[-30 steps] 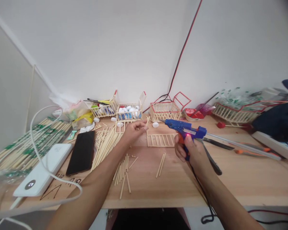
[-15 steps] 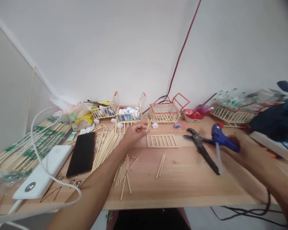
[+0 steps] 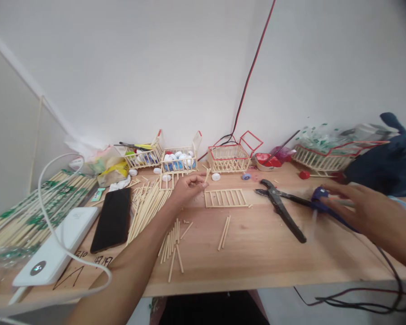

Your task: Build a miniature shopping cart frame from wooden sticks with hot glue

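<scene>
My left hand (image 3: 191, 186) is raised over the middle of the table, fingertips pinched on short wooden sticks (image 3: 207, 174). Just right of it lies a ladder-like frame of glued sticks (image 3: 226, 198). At the right, my right hand (image 3: 355, 203) is around a blue glue gun (image 3: 320, 198), low over the table; motion blurs the gun, and its handle is partly hidden by the hand. Dark-handled pliers (image 3: 281, 210) lie left of the gun. Two loose sticks (image 3: 224, 232) rest in front of the frame, and a pile of short sticks (image 3: 171, 241) lies near my left forearm.
Small stick carts (image 3: 228, 158) stand along the wall, one holding white and blue pieces (image 3: 179, 161). A phone (image 3: 111, 220), a power bank (image 3: 56, 246) with a white cable and bundled sticks (image 3: 43, 207) occupy the left. A red cap (image 3: 303, 174) sits behind the gun.
My right hand has lowered the glue gun and moved it slightly right, beside the pliers' handles. My left hand stays nearly in place, still pinching the sticks. The view has shifted slightly.
</scene>
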